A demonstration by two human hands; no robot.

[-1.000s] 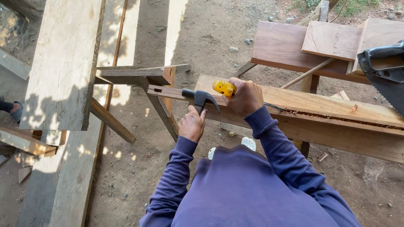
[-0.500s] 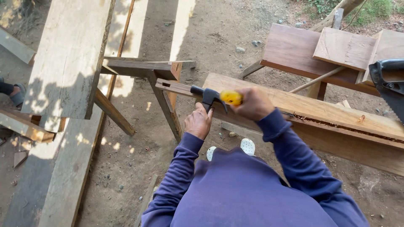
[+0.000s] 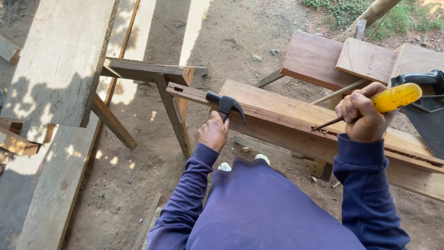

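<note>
Gripping a black claw hammer (image 3: pixel 227 105) at frame centre, left hand (image 3: pixel 213 133); right hand (image 3: pixel 363 115) clamps yellow-handled chisel (image 3: pixel 370 105), tip on long brown wooden plank (image 3: pixel 296 115), right.

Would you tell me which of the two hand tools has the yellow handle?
The chisel in the right hand, its tip on the long plank. The hammer in the left hand has a black head.

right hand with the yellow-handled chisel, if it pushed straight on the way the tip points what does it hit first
The right hand aims the chisel down-left; its tip already looks to sit in the groove of the long plank, so it would bite that wood first. Depth is hard to judge.
</note>
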